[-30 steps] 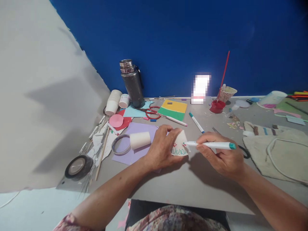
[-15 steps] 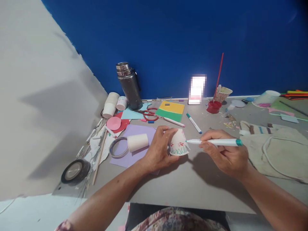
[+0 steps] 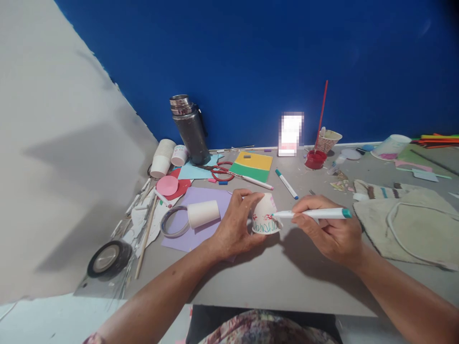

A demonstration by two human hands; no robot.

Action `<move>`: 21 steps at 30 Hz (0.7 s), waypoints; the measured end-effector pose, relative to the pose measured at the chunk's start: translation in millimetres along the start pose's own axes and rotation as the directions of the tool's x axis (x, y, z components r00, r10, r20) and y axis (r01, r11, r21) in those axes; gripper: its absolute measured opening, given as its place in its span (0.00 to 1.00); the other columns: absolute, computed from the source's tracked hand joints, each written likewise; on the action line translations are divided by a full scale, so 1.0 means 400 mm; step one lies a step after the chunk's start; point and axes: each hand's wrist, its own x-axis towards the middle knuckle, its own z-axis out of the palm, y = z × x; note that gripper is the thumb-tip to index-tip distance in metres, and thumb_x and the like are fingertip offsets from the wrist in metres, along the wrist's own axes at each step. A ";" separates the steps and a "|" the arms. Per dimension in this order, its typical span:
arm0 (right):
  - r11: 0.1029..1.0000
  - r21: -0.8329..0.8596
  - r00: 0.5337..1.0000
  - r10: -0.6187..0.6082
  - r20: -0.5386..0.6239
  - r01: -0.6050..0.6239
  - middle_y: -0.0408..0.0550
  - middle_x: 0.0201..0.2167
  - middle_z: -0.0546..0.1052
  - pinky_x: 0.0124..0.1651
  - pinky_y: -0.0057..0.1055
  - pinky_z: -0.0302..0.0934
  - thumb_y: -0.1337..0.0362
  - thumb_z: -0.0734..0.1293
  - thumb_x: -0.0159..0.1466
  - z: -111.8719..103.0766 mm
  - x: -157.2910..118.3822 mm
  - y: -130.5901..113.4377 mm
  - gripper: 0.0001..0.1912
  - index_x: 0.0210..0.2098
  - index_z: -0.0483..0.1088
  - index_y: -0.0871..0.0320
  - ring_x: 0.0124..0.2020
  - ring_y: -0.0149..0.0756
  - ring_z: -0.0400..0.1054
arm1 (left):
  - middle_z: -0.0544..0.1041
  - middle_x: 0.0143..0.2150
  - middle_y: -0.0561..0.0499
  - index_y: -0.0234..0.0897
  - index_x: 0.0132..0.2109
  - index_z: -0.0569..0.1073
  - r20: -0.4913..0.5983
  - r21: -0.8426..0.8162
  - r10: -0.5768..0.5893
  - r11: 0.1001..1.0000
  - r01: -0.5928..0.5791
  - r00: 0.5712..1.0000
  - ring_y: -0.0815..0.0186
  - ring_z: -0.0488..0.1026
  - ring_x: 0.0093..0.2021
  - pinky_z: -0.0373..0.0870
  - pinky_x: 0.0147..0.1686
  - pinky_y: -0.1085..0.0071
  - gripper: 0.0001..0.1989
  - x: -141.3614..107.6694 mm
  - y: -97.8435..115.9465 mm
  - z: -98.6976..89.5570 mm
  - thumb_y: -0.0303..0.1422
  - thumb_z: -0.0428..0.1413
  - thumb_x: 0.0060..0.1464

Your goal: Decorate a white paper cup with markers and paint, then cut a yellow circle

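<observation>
My left hand (image 3: 237,223) grips a small white paper cup (image 3: 264,206) by its side, with the wide rim down. Green strokes run along the rim, with red marks above them and a pink mark near the top right. In my right hand (image 3: 328,231) is a white marker (image 3: 322,213) with a green end, held nearly level. Its tip touches or nearly touches the cup's right side, by the red marks. A plain white cup (image 3: 203,214) lies on its side on purple paper (image 3: 175,241), beside a roll of tape (image 3: 174,221).
A dark metal flask (image 3: 190,134), red-handled scissors (image 3: 223,171) and a lit phone (image 3: 290,134) stand or lie toward the blue wall. A capped marker (image 3: 286,184) lies behind the cup. A cloth bag (image 3: 423,229) is at the right, black tape (image 3: 109,258) at the left.
The marker tip has moved left and slightly down onto or close against the cup, along with my right hand. The whole view has shifted slightly.
</observation>
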 end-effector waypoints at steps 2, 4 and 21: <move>1.000 0.004 0.999 0.014 -0.038 -0.014 0.42 0.30 0.79 0.29 0.25 0.64 0.68 0.67 0.72 -0.001 -0.002 -0.002 0.04 0.39 0.73 0.54 0.25 0.29 0.72 | 0.64 0.59 0.42 0.46 0.68 0.60 0.009 -0.007 0.002 1.000 -0.002 1.000 0.47 0.63 0.63 0.74 0.59 0.47 0.42 0.001 0.003 -0.002 0.28 0.68 0.48; 1.000 0.004 0.999 0.010 -0.043 -0.010 0.42 0.30 0.79 0.29 0.25 0.64 0.68 0.67 0.71 0.002 -0.002 -0.002 0.04 0.40 0.73 0.54 0.25 0.29 0.72 | 0.64 0.59 0.42 0.46 0.68 0.60 0.015 -0.011 0.008 1.000 -0.008 1.000 0.48 0.63 0.63 0.75 0.59 0.48 0.42 0.002 0.005 -0.003 0.27 0.67 0.49; 1.000 0.012 0.997 0.028 -0.070 -0.027 0.42 0.28 0.79 0.27 0.27 0.64 0.68 0.68 0.70 -0.018 -0.003 0.007 0.05 0.38 0.74 0.53 0.24 0.31 0.71 | 0.65 0.60 0.44 0.50 0.67 0.60 -0.022 -0.057 0.000 0.998 -0.001 1.000 0.50 0.65 0.62 0.75 0.58 0.50 0.45 0.003 -0.006 -0.003 0.22 0.66 0.45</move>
